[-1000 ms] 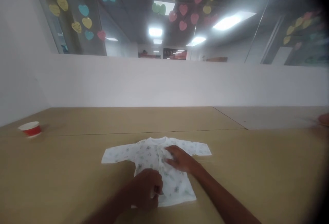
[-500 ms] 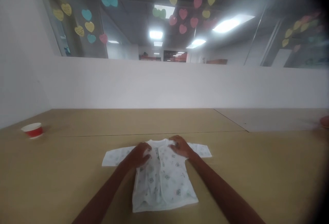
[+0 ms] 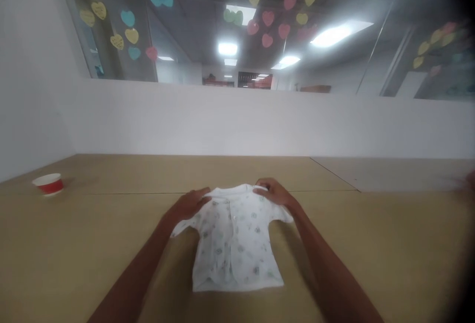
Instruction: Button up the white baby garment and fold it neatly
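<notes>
A baby's white printed shirt [image 3: 233, 246] lies in the lower middle of the view, on a tan surface [image 3: 92, 249], with its collar toward 12 o'clock and its hem toward 6 o'clock. The front opening runs down its centre, and small grey-green prints are scattered over the fabric. The left hand [image 3: 188, 204] sits at the shirt's 10 o'clock, its fingers reaching over the left-hand shoulder edge beside the collar. The right hand [image 3: 276, 193] sits at 1 o'clock, its curled fingers [image 3: 264, 187] wrapped over the opposite shoulder. Each grip is narrow and holds a small bunch of cloth at the shoulder, and the two hands stand well apart across the collar. The upper part of the shirt looks slightly raised, and the short stubs of the sleeves angle downward on both sides. A red-and-white paper cup [image 3: 48, 184] stands upright well away at about 9 o'clock. Another person's blurred hand [image 3: 470, 180] just enters the frame at about 3 o'clock, also well apart from the shirt. Beyond the surface rises a white partition [image 3: 237, 125], topped by glass panes [image 3: 178, 26] carrying paper hearts [image 3: 131, 36] in yellow, blue, pink and green.
</notes>
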Demonstrator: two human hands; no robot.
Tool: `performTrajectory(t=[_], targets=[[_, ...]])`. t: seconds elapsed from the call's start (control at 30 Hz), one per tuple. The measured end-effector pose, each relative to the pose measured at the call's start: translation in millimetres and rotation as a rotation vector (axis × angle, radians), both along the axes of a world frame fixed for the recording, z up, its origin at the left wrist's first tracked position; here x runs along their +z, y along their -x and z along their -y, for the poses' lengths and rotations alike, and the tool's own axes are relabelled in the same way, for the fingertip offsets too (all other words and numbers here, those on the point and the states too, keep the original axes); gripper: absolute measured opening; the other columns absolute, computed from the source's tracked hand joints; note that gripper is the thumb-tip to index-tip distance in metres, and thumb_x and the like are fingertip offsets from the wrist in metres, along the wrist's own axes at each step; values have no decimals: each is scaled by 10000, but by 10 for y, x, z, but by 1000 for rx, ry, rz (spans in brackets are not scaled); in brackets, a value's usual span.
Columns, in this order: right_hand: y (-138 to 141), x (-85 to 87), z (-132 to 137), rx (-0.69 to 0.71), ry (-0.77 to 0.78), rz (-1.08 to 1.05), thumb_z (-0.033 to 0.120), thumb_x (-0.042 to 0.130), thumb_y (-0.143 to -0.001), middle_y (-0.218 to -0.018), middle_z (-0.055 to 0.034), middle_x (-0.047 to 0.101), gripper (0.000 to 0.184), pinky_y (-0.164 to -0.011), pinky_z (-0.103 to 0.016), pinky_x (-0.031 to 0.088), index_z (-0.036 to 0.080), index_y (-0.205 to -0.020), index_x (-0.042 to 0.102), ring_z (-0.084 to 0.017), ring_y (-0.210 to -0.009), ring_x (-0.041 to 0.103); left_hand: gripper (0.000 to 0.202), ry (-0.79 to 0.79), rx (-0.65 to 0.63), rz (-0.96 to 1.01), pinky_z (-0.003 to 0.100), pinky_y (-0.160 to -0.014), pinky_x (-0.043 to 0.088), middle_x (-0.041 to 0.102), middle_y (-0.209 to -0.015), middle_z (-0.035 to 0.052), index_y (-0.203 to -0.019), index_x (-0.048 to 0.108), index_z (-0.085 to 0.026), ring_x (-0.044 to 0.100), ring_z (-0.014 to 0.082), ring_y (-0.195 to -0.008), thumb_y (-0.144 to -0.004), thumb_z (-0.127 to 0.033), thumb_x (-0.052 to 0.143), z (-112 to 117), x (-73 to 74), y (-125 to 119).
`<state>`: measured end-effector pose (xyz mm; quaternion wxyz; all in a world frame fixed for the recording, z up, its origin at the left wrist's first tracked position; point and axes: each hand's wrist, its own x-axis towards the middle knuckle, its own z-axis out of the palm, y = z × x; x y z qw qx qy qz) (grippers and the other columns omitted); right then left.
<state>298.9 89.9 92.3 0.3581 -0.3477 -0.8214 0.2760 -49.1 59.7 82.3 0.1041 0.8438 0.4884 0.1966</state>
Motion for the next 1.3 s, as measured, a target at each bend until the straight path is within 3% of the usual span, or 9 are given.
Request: performTrajectory(t=[0.1,0.2,0.3,0.4,0.8,0.97,1.07,1.17,1.3], targets=[[-88,578,375,-9,-191,-177,411,663,-859,-699,-22,544,342,-548,-194,344,97,-733,612,-105,-615,467,410,-76,-77,26,261,-683,421,620,-939,-2,-1016,588,-212,573,191,-796,-994,-555,363,446,756,-12],[-116,985,615,-165,-405,-60,406,663,-872,-703,-16,570,308,-523,-202,320,119,-762,659,-104,-604,474,370,-187,-72,11,225,-616,389,601,-884,-10,-965,607,-203,550,169,-747,-978,-536,445,703,1363,-8],[-77,1180,748,-353,-573,17,430,633,-898,-601,7,485,380,-483,-223,240,123,-677,599,-86,-535,370,352,-239,-27,14,225,-615,381,601,-900,-3,-996,618,-205,542,173,-739,-978,-519,459,781,1636,13],[-39,1267,886,-300,-569,-24,419,637,-903,-596,1,472,378,-474,-229,248,127,-669,580,-93,-541,368,383,-236,-26,46,219,-571,359,577,-790,-13,-895,608,-183,512,156,-653,-972,-530,464,840,1686,17],[-90,1266,1408,-128,-624,-90,204,711,-853,-703,25,594,119,-490,-173,365,157,-766,645,-72,-572,507,248,-23,-184,263,195,-534,352,525,-689,-27,-806,592,-171,475,107,-608,-946,-375,584,1232,1499,208],[-15,1062,932,-260,-560,-39,363,676,-878,-648,22,555,278,-489,-206,301,141,-713,644,-78,-548,434,301,0,-114,231,207,-595,355,550,-756,-20,-836,592,-178,485,128,-674,-941,-459,565,830,1440,174],[0,588,303,-276,-344,95,479,596,-901,-635,10,533,420,-521,-217,294,130,-668,595,-101,-588,446,356,92,-90,214,217,-588,337,545,-761,-13,-920,599,-179,482,142,-668,-925,-531,544,327,1072,267],[-81,-71,-253,-300,-131,226,469,585,-865,-767,-10,592,344,-628,-231,367,154,-736,635,-140,-698,533,511,272,-14,124,228,-547,321,482,-677,-20,-1096,561,-173,457,160,-612,-859,-626,561,-95,480,509],[-300,-727,-428,-368,-10,229,463,550,-847,-1033,-81,598,328,-764,-324,434,170,-918,679,-250,-940,555,674,303,122,111,281,-673,414,526,-789,8,-1276,453,-174,535,220,-755,-832,-673,543,-234,-257,875]])
